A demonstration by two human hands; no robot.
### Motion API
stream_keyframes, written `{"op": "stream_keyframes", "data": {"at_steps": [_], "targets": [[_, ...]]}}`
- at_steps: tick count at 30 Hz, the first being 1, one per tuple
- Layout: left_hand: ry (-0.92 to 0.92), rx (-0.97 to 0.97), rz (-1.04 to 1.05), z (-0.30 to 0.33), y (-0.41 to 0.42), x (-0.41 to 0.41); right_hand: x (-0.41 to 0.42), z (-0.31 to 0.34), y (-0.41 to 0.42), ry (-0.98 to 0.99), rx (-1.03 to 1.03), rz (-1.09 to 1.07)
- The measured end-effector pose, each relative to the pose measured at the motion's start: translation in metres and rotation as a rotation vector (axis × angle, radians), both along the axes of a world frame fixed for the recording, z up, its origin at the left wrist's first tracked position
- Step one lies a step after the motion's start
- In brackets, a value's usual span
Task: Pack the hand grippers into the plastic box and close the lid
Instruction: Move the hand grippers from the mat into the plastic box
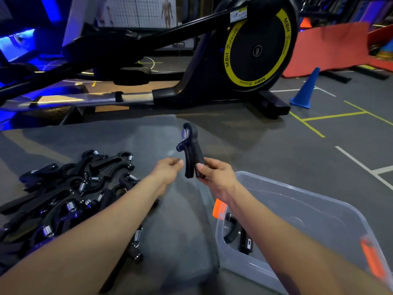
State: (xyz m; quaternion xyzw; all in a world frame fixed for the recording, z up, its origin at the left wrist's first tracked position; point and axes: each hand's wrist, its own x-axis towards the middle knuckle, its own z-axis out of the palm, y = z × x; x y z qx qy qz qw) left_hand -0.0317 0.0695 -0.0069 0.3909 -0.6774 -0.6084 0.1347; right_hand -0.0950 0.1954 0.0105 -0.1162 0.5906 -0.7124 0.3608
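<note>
Now my right hand [214, 173] pinches hand gripper [191, 150] mid-frame, long axis upright, spring up. Left hand [168, 168] relaxed, empty, just beside. Plastic box [308, 201] lower right, under right arm; pile [70, 194] left on table [180, 220].

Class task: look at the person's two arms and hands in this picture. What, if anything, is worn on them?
Nothing is worn. Both forearms are bare up to the bottom edge of the picture, so no sleeves show. The left hand and right hand have no gloves, and no watch, wristband or ring is visible.
</note>
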Motion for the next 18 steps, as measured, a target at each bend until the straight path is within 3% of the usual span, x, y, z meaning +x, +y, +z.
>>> {"op": "stream_keyframes", "data": {"at_steps": [7,13,18], "targets": [[0.156,0.049,-0.062,0.007,0.025,-0.018,-0.024,-0.004,0.039,-0.019,-0.052,0.042],[0.157,0.030,-0.070,-0.003,0.064,-0.045,-0.043,-0.005,0.072,0.328,0.090,-0.145],[0.136,-0.122,-0.109,-0.014,0.094,-0.060,-0.044,-0.015,0.094,0.464,0.338,-0.266]]}}
